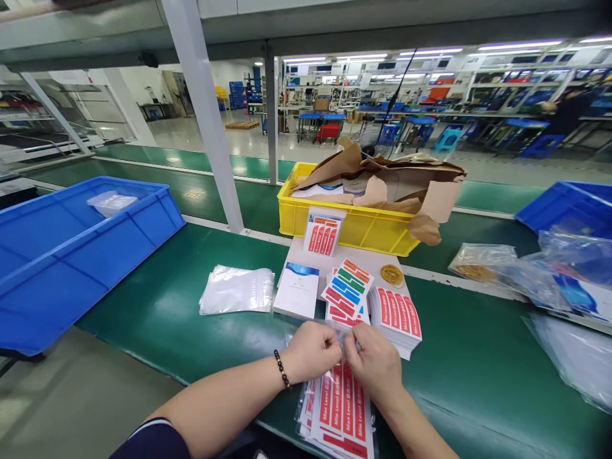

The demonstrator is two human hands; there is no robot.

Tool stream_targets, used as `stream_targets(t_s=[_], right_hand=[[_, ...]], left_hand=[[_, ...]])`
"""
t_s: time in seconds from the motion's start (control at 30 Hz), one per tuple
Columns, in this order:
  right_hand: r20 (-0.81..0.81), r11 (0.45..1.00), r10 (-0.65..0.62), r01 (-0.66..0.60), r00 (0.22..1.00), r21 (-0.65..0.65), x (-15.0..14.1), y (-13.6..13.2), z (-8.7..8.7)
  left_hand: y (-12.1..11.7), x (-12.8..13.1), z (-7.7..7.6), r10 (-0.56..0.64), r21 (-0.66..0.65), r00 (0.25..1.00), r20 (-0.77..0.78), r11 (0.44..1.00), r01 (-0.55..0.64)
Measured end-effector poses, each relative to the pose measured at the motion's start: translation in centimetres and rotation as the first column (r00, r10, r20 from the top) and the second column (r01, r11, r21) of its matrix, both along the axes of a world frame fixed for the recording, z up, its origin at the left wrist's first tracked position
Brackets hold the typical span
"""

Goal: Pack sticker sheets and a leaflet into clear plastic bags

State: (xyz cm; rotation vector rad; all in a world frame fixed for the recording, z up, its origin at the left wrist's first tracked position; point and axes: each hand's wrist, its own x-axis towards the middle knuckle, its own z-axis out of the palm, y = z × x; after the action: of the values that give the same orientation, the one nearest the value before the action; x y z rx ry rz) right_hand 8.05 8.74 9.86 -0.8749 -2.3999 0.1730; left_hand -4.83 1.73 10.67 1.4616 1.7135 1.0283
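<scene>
My left hand (313,349), with a beaded bracelet on its wrist, is closed in a pinch on the upper edge of a clear plastic bag. Close beside it, my right hand (373,360) pinches the same edge. Below both hands, red-and-white label sheets (340,408) printed "Max Level" and "Min Level" show at the bag. Just beyond my fingers lie fanned multicoloured label sheets (348,288). A thick stack of red label sheets (396,319) stands to their right, and a stack of white-and-blue booklets (296,290) to their left. My fingers partly cover the bag's edge.
Flat clear bags (238,290) lie left of the booklets. Rubber bands (392,275) sit on the white board. Behind is a yellow bin (351,226) with brown paper, and a label pack (322,234) leans against it. A blue bin (86,255) stands left; bagged items (482,261) lie right.
</scene>
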Motion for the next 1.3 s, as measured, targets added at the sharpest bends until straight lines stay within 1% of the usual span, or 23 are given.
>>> stream_targets(t_s=[0.07, 0.13, 0.2, 0.27, 0.3, 0.33, 0.37, 0.43, 0.47, 0.5, 0.53, 0.57, 0.6, 0.67, 0.73, 0.8, 0.83, 0.9, 0.97, 1.07, 1.13, 1.2, 1.3], right_hand=[[-0.042, 0.999, 0.005, -0.003, 0.999, 0.048, 0.1, 0.2, 0.2], [-0.088, 0.992, 0.115, -0.109, 0.989, 0.064, 0.1, 0.1, 0.4], [-0.079, 0.972, 0.23, -0.224, 0.97, 0.071, 0.1, -0.1, 0.5], [-0.028, 0.954, 0.297, -0.295, 0.955, 0.053, 0.1, -0.2, 0.4], [-0.017, 0.949, 0.314, -0.313, 0.949, 0.027, 0.1, -0.2, 0.4], [-0.026, 0.945, 0.328, -0.328, 0.944, -0.014, 0.2, -0.1, 0.4], [-0.05, 0.936, 0.342, -0.345, 0.938, -0.071, 0.3, 0.0, 0.5], [-0.107, 0.897, 0.368, -0.383, 0.924, -0.222, 0.6, 0.5, 1.0], [-0.122, 0.866, 0.381, -0.4, 0.917, -0.301, 0.8, 0.7, 1.4], [-0.12, 0.831, 0.4, -0.415, 0.909, -0.372, 1.1, 0.9, 1.9], [-0.102, 0.795, 0.423, -0.423, 0.9, -0.435, 1.4, 1.1, 2.3], [-0.068, 0.765, 0.446, -0.42, 0.892, -0.489, 1.7, 1.3, 2.8], [-0.027, 0.741, 0.468, -0.408, 0.884, -0.533, 2.1, 1.5, 3.3], [0.053, 0.71, 0.497, -0.37, 0.866, -0.599, 2.8, 1.7, 4.3], [0.075, 0.693, 0.513, -0.361, 0.855, -0.624, 3.3, 2.0, 5.1], [0.038, 0.693, 0.519, -0.394, 0.854, -0.604, 3.1, 2.2, 5.7], [0.016, 0.708, 0.513, -0.413, 0.858, -0.573, 2.7, 2.3, 5.9], [-0.006, 0.766, 0.487, -0.431, 0.873, -0.476, 1.2, 2.3, 5.9], [0.013, 0.823, 0.482, -0.448, 0.876, -0.35, -1.0, 2.2, 5.4], [0.118, 0.861, 0.502, -0.484, 0.857, -0.155, -4.7, 1.9, 4.1], [0.211, 0.879, 0.475, -0.474, 0.855, -0.059, -6.8, 1.6, 3.4], [0.293, 0.892, 0.435, -0.452, 0.851, -0.011, -8.1, 1.3, 3.0], [0.35, 0.888, 0.432, -0.459, 0.831, -0.007, -8.9, 1.2, 3.0]], left_hand=[[0.2, -0.1, 0.0, 0.018, -0.025, 0.997, 0.069, 1.0, -0.016], [0.5, -0.6, -0.1, 0.065, -0.037, 0.982, 0.175, 0.998, -0.06], [0.9, -1.3, -0.1, 0.11, -0.057, 0.952, 0.285, 0.994, -0.098], [1.1, -2.0, 0.2, 0.117, -0.1, 0.925, 0.362, 0.991, -0.086], [1.2, -2.3, 0.4, 0.111, -0.11, 0.921, 0.374, 0.991, -0.075], [1.1, -2.5, 0.7, 0.104, -0.086, 0.928, 0.359, 0.993, -0.078], [1.0, -2.7, 1.0, 0.092, -0.019, 0.946, 0.31, 0.996, -0.091], [0.6, -2.8, 1.7, 0.04, 0.218, 0.993, 0.113, 0.974, -0.064], [0.5, -2.9, 2.0, 0.002, 0.326, 1.0, -0.015, 0.945, 0.003], [0.3, -2.9, 2.3, -0.053, 0.38, 0.989, -0.135, 0.92, 0.101], [0.2, -3.0, 2.5, -0.126, 0.371, 0.964, -0.234, 0.905, 0.209], [0.0, -3.1, 2.7, -0.202, 0.319, 0.932, -0.3, 0.9, 0.297], [0.0, -3.3, 2.8, -0.256, 0.25, 0.905, -0.339, 0.903, 0.349], [-0.1, -3.7, 3.0, -0.301, 0.132, 0.878, -0.372, 0.919, 0.371], [-0.2, -4.1, 3.1, -0.31, 0.076, 0.874, -0.373, 0.929, 0.362], [-0.4, -4.1, 3.1, -0.347, 0.043, 0.876, -0.334, 0.923, 0.382], [-0.4, -4.0, 2.9, -0.381, 0.029, 0.874, -0.302, 0.913, 0.408], [-0.5, -3.4, 2.5, -0.457, 0.003, 0.86, -0.228, 0.883, 0.47], [-0.6, -2.7, 1.9, -0.539, -0.026, 0.828, -0.153, 0.84, 0.542], [-0.5, -2.0, 1.1, -0.651, -0.057, 0.757, -0.056, 0.759, 0.649], [-0.4, -1.9, 0.6, -0.704, -0.069, 0.71, -0.013, 0.709, 0.702], [-0.3, -1.9, 0.5, -0.732, -0.085, 0.681, 0.016, 0.677, 0.731], [-0.4, -2.1, 0.7, -0.73, -0.098, 0.678, 0.092, 0.671, 0.735]])
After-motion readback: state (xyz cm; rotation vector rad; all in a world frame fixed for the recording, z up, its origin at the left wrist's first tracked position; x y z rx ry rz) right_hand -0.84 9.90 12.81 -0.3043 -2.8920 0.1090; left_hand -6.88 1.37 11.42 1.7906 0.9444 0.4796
